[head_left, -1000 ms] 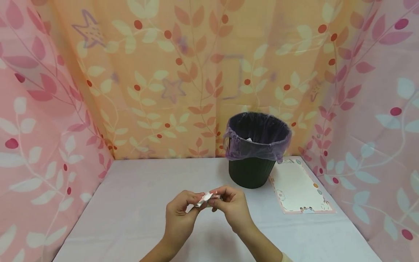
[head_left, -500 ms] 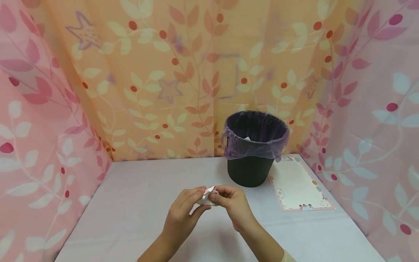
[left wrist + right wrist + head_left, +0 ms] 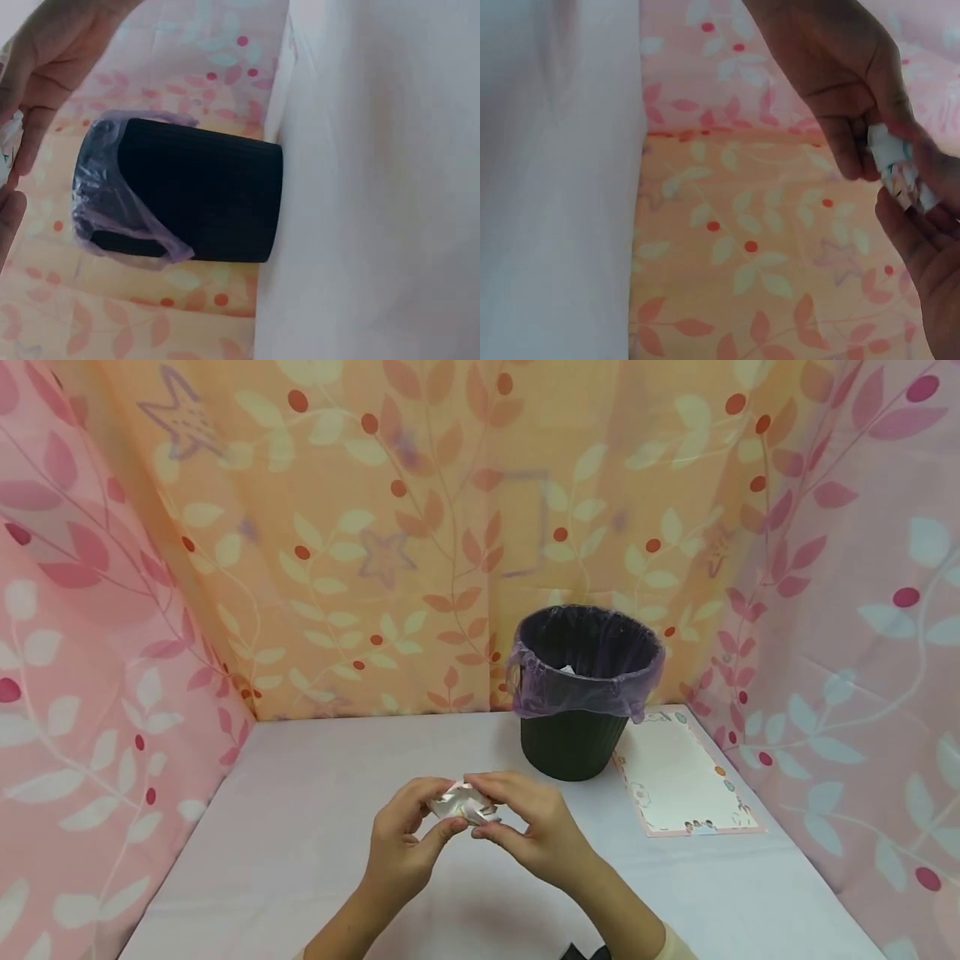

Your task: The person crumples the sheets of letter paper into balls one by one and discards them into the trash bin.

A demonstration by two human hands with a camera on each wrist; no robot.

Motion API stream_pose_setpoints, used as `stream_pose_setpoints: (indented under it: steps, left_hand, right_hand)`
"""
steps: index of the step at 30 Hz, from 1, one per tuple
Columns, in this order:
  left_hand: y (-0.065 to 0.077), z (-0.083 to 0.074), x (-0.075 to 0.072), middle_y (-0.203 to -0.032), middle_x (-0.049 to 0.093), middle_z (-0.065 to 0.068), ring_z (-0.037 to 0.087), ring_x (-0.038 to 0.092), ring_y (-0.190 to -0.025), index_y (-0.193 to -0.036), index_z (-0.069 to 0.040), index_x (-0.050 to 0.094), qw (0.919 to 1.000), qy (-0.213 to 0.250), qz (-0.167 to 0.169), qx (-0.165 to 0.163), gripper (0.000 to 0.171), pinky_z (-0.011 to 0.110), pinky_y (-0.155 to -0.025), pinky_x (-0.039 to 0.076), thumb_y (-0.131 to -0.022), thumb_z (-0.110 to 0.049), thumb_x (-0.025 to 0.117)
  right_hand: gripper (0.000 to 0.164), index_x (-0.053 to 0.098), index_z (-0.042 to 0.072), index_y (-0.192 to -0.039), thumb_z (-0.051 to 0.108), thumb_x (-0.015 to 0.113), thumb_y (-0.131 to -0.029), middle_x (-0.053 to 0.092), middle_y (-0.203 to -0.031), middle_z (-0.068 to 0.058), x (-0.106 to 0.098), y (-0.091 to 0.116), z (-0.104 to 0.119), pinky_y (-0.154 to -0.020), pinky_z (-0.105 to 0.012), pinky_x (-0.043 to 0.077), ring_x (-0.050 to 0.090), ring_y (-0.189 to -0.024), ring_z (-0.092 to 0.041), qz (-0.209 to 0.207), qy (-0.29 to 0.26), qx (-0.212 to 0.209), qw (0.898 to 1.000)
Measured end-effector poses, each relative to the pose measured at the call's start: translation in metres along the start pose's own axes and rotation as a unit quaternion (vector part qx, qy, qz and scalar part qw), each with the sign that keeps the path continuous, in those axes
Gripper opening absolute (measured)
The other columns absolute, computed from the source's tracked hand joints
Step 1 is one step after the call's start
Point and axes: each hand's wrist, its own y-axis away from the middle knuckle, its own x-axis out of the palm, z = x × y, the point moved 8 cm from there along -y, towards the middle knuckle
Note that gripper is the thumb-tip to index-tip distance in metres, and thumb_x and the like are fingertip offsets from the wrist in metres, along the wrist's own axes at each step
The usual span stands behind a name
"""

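Note:
A small crumpled piece of white paper [image 3: 463, 803] with some coloured print is held above the table between both hands. My left hand [image 3: 405, 831] grips its left side, thumb below and fingers above. From the right, my right hand [image 3: 528, 818] pinches the other side in the same way. The right wrist view shows printed patches on the crumpled paper [image 3: 896, 169] between the two hands. At the left edge of the left wrist view, only a sliver of the paper [image 3: 10, 142] shows.
A dark bin [image 3: 573, 743] with a purple bag over its rim stands beyond the hands to the right, something white inside. A sheet with a decorated border [image 3: 686, 781] lies right of the bin. Patterned curtains [image 3: 375, 568] enclose the white table [image 3: 315, 793]. A black object [image 3: 581, 952] shows at the bottom edge.
Both hands have shifted their grip on the paper, which now looks more bunched and rounded. The head view has tilted slightly, and a black object has appeared at its bottom edge.

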Motion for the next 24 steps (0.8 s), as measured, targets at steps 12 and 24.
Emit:
stream_pose_setpoints:
  steps: [12, 24]
  left_hand:
    - [0.005, 0.005, 0.002, -0.101, 0.067, 0.021, 0.02, 0.07, -0.091, -0.104, 0.009, 0.066, 0.999, 0.011, -0.034, -0.028, 0.028, 0.024, -0.079, 0.06, -0.08, 0.021, 0.072]
    - [0.014, 0.021, 0.009, -0.095, 0.069, 0.015, 0.015, 0.068, -0.089, -0.099, 0.0, 0.073, 0.9848, 0.03, -0.044, -0.165, 0.018, 0.023, -0.075, 0.059, -0.086, 0.012, 0.073]
  right_hand:
    - [0.031, 0.073, 0.003, -0.117, 0.003, 0.079, -0.086, 0.076, -0.11, -0.009, 0.005, 0.005, -0.006, -0.078, -0.028, 0.062, 0.074, -0.096, -0.019, -0.047, -0.028, 0.077, 0.995]
    - [0.03, 0.075, 0.008, -0.112, 0.003, 0.082, -0.084, 0.075, -0.106, -0.004, 0.003, 0.019, -0.014, -0.078, -0.025, 0.06, 0.071, -0.094, -0.015, -0.032, -0.004, 0.075, 0.997]
